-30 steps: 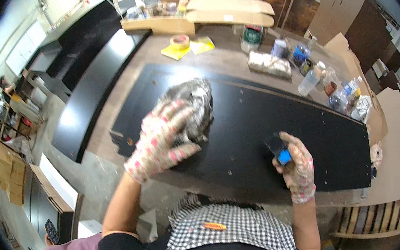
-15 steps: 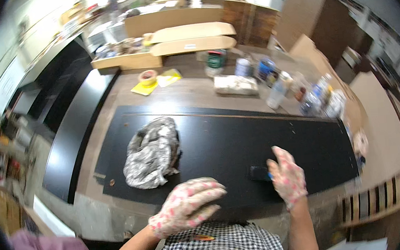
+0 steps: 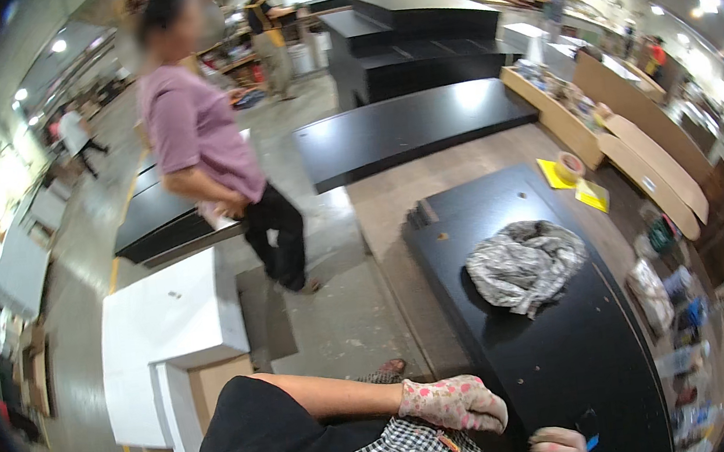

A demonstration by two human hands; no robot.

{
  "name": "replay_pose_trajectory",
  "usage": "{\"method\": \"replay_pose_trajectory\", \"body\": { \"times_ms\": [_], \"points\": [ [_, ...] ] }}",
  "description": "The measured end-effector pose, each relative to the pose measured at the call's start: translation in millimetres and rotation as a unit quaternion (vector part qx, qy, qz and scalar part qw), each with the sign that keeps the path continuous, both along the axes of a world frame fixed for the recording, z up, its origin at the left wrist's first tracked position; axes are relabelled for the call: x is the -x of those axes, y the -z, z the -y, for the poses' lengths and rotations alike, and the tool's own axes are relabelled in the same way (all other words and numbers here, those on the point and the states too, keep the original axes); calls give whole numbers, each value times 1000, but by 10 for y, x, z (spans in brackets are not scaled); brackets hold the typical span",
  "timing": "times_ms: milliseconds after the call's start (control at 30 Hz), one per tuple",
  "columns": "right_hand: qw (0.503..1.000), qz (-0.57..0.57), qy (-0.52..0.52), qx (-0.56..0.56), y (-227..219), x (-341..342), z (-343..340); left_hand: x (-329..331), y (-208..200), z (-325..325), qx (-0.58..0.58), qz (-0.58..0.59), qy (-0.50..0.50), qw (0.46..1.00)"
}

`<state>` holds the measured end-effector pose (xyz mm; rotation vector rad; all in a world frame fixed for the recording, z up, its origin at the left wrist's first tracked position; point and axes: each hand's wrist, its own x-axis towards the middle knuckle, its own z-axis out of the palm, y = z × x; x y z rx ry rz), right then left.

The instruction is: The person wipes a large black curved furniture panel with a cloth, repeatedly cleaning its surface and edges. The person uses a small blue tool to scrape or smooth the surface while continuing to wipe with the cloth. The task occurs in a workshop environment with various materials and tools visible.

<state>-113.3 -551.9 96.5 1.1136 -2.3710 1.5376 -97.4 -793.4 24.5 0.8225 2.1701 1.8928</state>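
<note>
A crumpled grey rag (image 3: 525,263) lies by itself on the long black panel (image 3: 570,354) in front of me. My left hand (image 3: 451,402), in a pink flowered glove, hangs close to my body at the panel's near edge, fingers loosely bent and holding nothing. My right hand (image 3: 557,448), also gloved, is cut off by the lower edge of the picture. It grips a small black and blue object (image 3: 588,425) against the panel. Both hands are well short of the rag.
A person in a pink shirt (image 3: 203,137) stands on the concrete floor to my left. White boxes (image 3: 170,326) sit by my left side. More black panels (image 3: 405,129) lie beyond. Yellow pads and a tape roll (image 3: 569,167), wooden boards (image 3: 647,165) and bottles (image 3: 680,316) line the right.
The view has swung to the left. My left hand left the rag and drew back toward my body. The right hand stays on the small object.
</note>
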Motion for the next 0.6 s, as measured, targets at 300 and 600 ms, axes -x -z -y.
{"method": "replay_pose_trajectory", "body": {
  "times_ms": [300,600],
  "points": [
    [951,-89,-288,69,335,104,1190,-681,1078,652,-531,330,-256,737],
    [995,89,-35,-30,1802,-215,1647,-1077,1252,753,-402,390,-18,828]
  ]
}}
